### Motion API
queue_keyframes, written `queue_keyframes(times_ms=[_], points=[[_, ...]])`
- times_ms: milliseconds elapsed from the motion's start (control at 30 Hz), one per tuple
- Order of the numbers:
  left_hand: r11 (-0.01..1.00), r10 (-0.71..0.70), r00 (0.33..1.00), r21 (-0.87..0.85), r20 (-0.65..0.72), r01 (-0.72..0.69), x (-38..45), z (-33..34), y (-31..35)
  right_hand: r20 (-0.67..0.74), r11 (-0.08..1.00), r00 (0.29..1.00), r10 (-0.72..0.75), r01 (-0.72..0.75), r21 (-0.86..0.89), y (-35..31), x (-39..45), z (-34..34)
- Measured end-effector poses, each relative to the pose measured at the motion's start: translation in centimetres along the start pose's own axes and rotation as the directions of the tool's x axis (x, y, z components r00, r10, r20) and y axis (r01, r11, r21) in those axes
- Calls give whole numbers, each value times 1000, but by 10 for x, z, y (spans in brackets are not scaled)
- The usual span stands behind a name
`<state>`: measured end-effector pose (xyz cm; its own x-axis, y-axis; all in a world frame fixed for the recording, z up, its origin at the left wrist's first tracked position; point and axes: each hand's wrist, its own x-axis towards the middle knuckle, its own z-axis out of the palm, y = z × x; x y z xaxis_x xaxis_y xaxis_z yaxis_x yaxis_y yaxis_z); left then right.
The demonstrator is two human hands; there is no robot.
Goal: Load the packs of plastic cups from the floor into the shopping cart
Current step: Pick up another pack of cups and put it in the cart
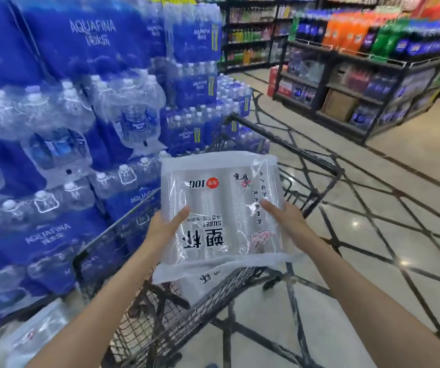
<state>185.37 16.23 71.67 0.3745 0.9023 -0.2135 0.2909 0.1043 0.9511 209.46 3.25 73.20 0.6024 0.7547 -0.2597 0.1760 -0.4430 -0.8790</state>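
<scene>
A tall stack of blue shrink-wrapped water bottle cases (81, 128) crowds the left side of the black wire shopping cart (288, 144). A flat clear plastic pack of cups with black lettering (221, 208) is above the cart basket, the left hand (165, 227) and right hand (285, 216) grasping its side edges. Open tiled floor (386, 208) lies to the right.

We hold a pack of cups (219, 208) between left hand (164, 228) and right hand (285, 215), above the shopping cart (317, 160); water cases (81, 128) stand left, drink shelves (373, 75) far right.
</scene>
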Motion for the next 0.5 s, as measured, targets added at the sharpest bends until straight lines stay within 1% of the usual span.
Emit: queue_keyframes(times_ms=[100, 167, 200, 267, 400, 500], points=[[999, -25, 999, -21, -44, 24, 28, 2, -6, 90, 1000, 996, 5, -3, -20, -11, 46, 13], [998, -66, 992, -15, -106, 65, 45, 4, -16, 164, 998, 986, 36, -26, -61, -9, 81, 22], [996, -95, 986, -8, -134, 94, 53, 6, -25, 196, 996, 979, 59, -45, -75, -6, 98, 27], [984, -173, 971, 10, -166, 177, 64, 12, -39, 285, 994, 957, 50, -21, -104, -3, 123, 36], [939, -334, 912, -7, -239, 343, 80, 33, -80, 385, 987, 917, 100, -44, -153, 21, 170, 56], [898, -429, 863, -21, -266, 440, 84, 54, -94, 443, 975, 885, 140, -43, -220, 49, 199, 66]])
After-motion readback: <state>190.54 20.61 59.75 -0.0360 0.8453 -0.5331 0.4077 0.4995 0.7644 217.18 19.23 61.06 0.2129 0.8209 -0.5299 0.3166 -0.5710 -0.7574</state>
